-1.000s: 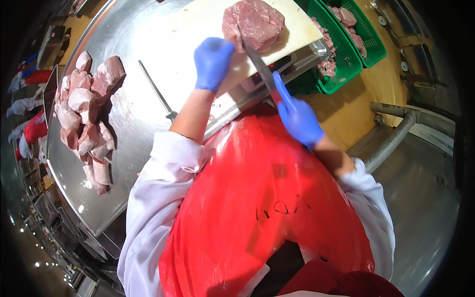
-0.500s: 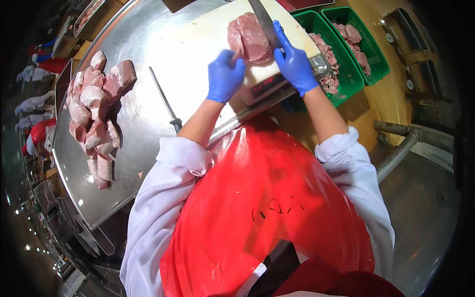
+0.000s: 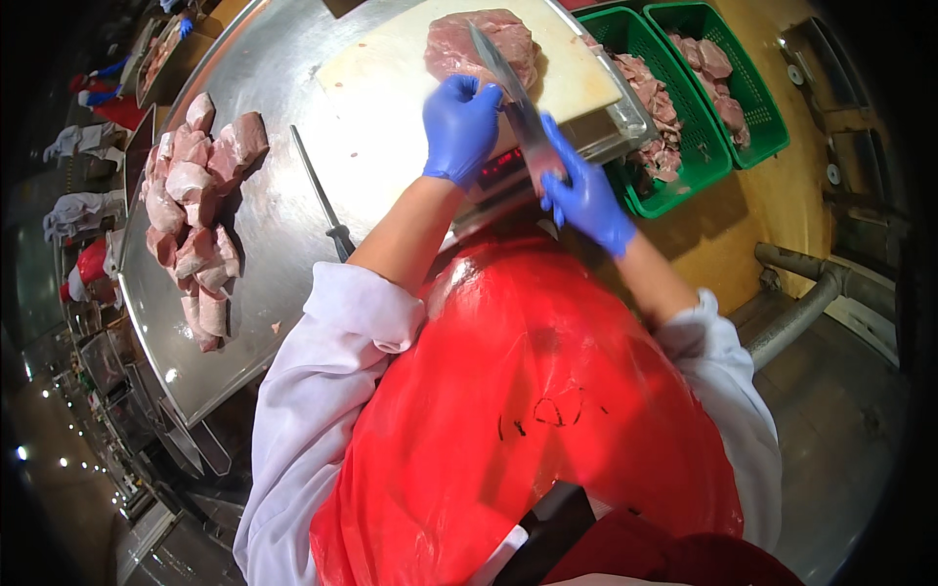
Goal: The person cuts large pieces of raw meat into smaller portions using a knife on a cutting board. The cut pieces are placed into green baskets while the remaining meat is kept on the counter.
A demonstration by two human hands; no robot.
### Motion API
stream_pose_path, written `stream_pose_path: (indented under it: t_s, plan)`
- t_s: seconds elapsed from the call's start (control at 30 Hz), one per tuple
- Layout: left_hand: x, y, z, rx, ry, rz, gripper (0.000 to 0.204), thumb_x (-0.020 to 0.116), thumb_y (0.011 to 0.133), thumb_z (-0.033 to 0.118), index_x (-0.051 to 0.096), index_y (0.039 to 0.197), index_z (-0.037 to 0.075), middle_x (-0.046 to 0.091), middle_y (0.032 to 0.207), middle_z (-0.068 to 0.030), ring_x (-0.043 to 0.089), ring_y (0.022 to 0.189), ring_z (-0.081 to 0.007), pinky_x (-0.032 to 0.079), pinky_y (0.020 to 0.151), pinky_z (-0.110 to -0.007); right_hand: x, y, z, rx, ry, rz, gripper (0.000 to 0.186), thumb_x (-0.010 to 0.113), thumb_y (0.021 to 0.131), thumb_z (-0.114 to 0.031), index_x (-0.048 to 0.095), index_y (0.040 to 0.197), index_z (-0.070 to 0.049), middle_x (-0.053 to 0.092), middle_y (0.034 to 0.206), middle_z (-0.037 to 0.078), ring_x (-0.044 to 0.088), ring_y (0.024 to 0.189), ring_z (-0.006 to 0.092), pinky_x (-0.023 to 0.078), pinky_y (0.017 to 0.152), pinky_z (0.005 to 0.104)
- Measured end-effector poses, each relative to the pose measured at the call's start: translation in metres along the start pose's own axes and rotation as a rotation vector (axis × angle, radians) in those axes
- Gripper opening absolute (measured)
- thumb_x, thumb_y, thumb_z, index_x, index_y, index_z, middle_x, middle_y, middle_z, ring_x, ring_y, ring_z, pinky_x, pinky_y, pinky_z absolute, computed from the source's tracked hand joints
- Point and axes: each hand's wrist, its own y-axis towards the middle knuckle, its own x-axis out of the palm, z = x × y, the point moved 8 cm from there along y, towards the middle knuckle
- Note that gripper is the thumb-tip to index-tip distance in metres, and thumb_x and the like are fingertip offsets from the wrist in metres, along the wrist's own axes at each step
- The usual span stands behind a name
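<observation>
A large piece of raw pink meat lies on a white cutting board. At its near edge my blue-gloved left hand is closed, the fingers pinching what looks like the meat's edge. My right hand, also gloved in blue, is wrapped round the handle of a knife, one finger stretched along the blade. The blade slants away to the left, its tip over the meat; the handle is mostly hidden by the hand. Beneath the board, a scale shows a red lit display.
Left on the steel table lies a pile of meat chunks. Between it and my left forearm rests a honing steel with a black handle. Two green baskets of meat stand at the right, above a metal pipe rail. Co-workers are far left.
My right hand has moved nearer to me and closed round the knife handle, drawing the knife back with its tip over the meat. The meat has shifted slightly left; my left hand stays at its edge.
</observation>
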Motion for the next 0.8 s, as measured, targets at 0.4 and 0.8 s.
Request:
stream_pose_path:
  t_s: [0.4,0.8]
  plan:
    - [0.014,-0.010,0.047,0.012,-0.075,-0.186,0.016,0.068,0.081,0.012,0.071,0.083,-0.003,0.070,0.073,-0.0083,0.065,0.066,-0.0122,0.052,0.063,-0.027,0.067,0.018,-0.026,-0.128,-0.100,0.389,0.038,0.060,0.096,-0.014,0.051,0.132,-0.005,0.068,0.100,0.015,0.070,0.079,0.0210,0.058,0.070,0.0360]
    - [0.002,-0.007,0.072,0.162,-0.186,-0.331,0.021,0.073,0.077,0.018,0.069,0.074,-0.002,0.067,0.067,-0.0088,0.065,0.062,-0.0163,0.053,0.062,-0.032,0.162,0.057,-0.013,-0.338,-0.532,0.360,0.052,0.044,0.106,-0.026,0.030,0.154,-0.010,0.053,0.132,0.014,0.056,0.117,0.0228,0.044,0.101,0.0447]
